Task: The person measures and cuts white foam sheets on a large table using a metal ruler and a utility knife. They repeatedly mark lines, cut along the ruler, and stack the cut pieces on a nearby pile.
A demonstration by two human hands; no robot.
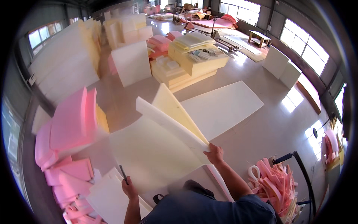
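Note:
My right hand (215, 154) is closed on the right-hand corner of a large cream foam sheet (149, 145). The sheet's far edge curls upward, and a pale yellow foam panel (175, 108) rises behind that edge, its near end close to the same hand. In my left hand (129, 187), a dark slim tool (122, 172) points up and away; its exact kind is too small to tell. White foam sheets (108, 199) lie beside and under that hand. A white foam slab (223, 108) lies flat on the floor beyond the yellow panel.
Pink foam stacks (72, 123) stand at left, above pink offcuts (71, 183). A cart with a dark frame (304, 168) holds pink foam strips (270, 179) at lower right. Yellow foam blocks (194, 59) stand ahead, and tall white sheets (63, 63) lean at far left.

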